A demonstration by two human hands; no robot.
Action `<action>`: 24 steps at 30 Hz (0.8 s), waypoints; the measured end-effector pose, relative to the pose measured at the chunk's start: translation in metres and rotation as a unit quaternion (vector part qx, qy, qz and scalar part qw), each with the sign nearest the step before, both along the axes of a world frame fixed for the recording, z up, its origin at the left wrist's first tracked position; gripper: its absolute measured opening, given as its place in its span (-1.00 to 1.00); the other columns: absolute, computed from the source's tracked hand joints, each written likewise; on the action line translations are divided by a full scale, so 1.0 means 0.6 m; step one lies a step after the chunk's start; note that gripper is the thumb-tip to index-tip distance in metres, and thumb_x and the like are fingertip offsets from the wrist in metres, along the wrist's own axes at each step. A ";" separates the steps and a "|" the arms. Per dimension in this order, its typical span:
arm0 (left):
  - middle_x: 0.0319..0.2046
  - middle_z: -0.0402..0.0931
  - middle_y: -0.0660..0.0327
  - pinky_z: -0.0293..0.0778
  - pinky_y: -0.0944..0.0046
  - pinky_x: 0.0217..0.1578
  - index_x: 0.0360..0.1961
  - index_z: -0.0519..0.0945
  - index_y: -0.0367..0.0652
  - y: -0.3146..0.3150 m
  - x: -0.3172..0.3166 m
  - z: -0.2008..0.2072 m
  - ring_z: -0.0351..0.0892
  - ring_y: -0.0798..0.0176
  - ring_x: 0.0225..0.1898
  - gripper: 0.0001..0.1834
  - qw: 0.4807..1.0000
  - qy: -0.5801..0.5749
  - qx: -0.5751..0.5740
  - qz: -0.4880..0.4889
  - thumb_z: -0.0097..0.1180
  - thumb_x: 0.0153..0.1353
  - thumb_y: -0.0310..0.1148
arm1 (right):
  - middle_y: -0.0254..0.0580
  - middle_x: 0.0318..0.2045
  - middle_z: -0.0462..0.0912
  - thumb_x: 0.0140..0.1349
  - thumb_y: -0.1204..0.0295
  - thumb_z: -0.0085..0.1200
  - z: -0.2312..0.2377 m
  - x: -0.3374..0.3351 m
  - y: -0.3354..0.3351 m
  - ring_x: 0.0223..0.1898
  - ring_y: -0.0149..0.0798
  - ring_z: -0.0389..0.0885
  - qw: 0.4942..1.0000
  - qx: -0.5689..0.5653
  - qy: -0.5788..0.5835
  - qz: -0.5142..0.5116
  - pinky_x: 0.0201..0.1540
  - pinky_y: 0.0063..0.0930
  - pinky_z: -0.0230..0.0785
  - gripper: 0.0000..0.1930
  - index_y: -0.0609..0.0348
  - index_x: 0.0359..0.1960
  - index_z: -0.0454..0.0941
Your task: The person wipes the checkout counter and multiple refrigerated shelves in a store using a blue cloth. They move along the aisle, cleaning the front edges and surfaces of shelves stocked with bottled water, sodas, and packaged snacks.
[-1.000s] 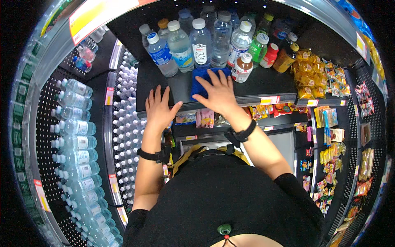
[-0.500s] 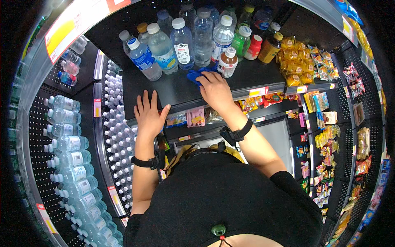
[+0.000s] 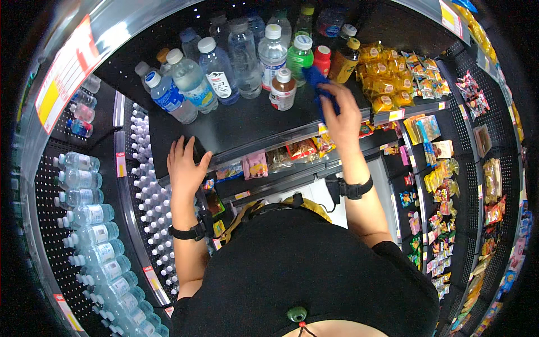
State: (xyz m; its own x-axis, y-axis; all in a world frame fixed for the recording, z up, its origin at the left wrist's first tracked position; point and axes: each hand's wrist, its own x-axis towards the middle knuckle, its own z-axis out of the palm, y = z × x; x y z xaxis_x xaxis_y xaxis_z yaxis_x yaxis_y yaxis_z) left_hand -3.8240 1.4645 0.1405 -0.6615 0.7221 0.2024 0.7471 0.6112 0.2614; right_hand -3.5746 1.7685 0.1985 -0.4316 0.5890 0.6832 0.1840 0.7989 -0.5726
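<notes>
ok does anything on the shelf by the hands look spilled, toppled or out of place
Nothing looks spilled or toppled. One mild oddity: the small brown bottle stands forward of its neighbours, nearer the front of the shelf.

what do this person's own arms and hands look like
The left hand and right hand are ungloved. Each wrist wears a black strap with a small dark boxy attachment. The forearms are bare below short black sleeves.

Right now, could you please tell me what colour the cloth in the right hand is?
The cloth is deep blue; head view shows it.
</notes>
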 end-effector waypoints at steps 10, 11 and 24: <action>0.27 0.58 -0.06 0.48 0.01 0.29 0.44 0.43 -0.17 0.209 0.102 0.074 0.57 -0.12 0.30 -0.30 0.965 -0.097 0.183 -0.160 0.31 0.35 -0.15 | -0.12 0.39 0.52 0.44 0.05 0.12 -0.147 0.013 0.089 0.39 0.06 0.46 0.920 0.146 -0.336 -0.142 0.34 0.07 0.32 -0.48 -0.26 0.41 0.49; 0.29 0.57 -0.05 0.48 0.01 0.29 0.47 0.38 -0.17 0.233 0.110 0.071 0.57 -0.11 0.30 -0.25 0.960 -0.110 0.193 -0.168 0.32 0.34 -0.14 | -0.16 0.39 0.52 0.44 0.05 0.12 -0.142 0.015 0.092 0.38 0.04 0.46 0.920 0.123 -0.347 -0.135 0.34 0.09 0.32 -0.48 -0.29 0.41 0.48; 0.13 0.62 -0.15 0.67 -0.09 -0.04 0.32 0.33 -0.22 0.355 0.134 0.050 0.70 -0.24 0.07 -0.17 0.962 -0.126 0.218 -0.109 0.51 0.15 -0.17 | -0.33 0.40 0.53 0.41 0.09 0.14 -0.145 0.003 0.090 0.40 -0.02 0.43 0.926 0.088 -0.354 -0.098 0.35 0.13 0.25 -0.51 -0.37 0.38 0.53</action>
State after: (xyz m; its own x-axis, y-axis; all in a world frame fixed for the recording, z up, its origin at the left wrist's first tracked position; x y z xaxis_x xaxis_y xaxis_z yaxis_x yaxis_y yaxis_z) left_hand -3.7435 1.6774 0.1706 -0.5718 0.7319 0.3706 0.7242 0.2381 0.6472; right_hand -3.5729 1.8226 0.1113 -0.7052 0.6090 0.3630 0.6139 0.7807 -0.1169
